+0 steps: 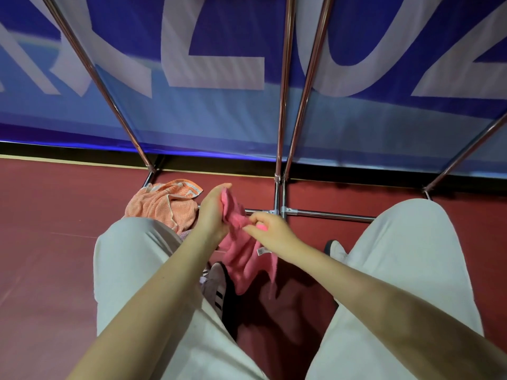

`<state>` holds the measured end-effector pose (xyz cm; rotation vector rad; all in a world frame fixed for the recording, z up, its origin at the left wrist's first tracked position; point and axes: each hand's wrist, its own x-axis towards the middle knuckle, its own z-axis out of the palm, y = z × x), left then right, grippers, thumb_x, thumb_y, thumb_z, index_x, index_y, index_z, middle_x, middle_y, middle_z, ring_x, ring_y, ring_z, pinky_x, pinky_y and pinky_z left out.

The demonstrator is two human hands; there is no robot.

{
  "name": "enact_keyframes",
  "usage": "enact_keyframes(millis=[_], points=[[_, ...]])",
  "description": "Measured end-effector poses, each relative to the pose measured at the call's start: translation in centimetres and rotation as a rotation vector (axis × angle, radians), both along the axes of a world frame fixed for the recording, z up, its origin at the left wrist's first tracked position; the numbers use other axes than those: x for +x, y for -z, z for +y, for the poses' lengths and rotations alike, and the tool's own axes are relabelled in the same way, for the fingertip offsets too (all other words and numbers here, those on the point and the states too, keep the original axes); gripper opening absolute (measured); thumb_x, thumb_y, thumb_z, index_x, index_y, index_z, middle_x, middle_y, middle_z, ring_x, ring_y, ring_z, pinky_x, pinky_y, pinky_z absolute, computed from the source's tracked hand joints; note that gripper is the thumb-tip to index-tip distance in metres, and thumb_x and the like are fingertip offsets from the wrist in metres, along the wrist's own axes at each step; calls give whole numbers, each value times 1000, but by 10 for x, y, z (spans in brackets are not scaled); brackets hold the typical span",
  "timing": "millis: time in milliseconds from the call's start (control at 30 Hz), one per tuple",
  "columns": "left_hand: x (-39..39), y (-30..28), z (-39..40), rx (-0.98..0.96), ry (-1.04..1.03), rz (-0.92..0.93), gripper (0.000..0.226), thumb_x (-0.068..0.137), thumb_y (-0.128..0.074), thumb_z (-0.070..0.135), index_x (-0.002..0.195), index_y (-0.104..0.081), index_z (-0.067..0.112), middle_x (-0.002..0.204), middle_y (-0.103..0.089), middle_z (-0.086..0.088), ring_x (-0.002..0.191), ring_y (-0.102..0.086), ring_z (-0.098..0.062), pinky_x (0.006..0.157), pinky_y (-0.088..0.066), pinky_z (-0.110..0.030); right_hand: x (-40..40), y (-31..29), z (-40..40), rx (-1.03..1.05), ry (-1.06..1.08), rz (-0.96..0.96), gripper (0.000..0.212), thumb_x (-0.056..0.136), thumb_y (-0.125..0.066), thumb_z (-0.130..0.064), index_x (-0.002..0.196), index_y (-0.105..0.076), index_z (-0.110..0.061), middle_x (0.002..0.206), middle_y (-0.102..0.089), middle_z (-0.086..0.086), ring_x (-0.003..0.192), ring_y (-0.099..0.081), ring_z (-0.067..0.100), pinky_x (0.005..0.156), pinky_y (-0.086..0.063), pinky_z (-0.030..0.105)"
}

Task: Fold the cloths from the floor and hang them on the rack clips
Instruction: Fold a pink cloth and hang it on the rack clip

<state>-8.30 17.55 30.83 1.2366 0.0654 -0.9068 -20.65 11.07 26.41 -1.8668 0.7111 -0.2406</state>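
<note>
From the head view, the person squats over a red floor (55, 242), knees in pale trousers (406, 270) spread to either side. Both hands hold a pink cloth (244, 259) up between the knees, clear of the floor. The left hand (212, 212) grips one upper corner with its fingers curled round the bunched fabric; the right hand (270, 229) pinches the edge just beside it between thumb and fingertips. The rest of the cloth hangs down over a striped shoe (216, 283). An orange cloth (164, 204) lies crumpled on the floor by the left knee, against the base of the metal rack (282, 133). Behind the rack's poles stands a blue banner (219, 64) with large white letters.
</note>
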Motion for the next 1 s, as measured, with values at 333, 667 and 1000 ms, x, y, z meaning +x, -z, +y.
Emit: enact_keyframes(millis=[333, 667, 1000], points=[[2, 19, 5, 319, 489, -514, 32, 97, -54, 38, 76, -62, 16, 68, -57, 2, 64, -48, -11, 58, -39, -22, -15, -44, -52, 620, 358, -410, 16, 91, -54, -2, 79, -61, -9, 63, -63, 1, 58, -58, 12, 64, -46, 24], [-12, 15, 14, 270, 587, -685, 42, 104, -30, 41, 84, -61, 21, 83, -58, 5, 72, -48, -6, 68, -42, -24, -34, -40, -46, 662, 265, -364, 11, 90, -56, -11, 81, -57, -6, 68, -54, 13, 54, -51, 19, 56, -40, 28], [-52, 26, 1, 128, 478, -747, 24, 101, -47, 25, 83, -54, 11, 74, -53, -2, 68, -48, -16, 64, -41, -33, -29, -48, -36, 954, 264, -377, 25, 97, -42, -15, 94, -61, 1, 78, -67, 14, 73, -65, 22, 78, -50, 34]])
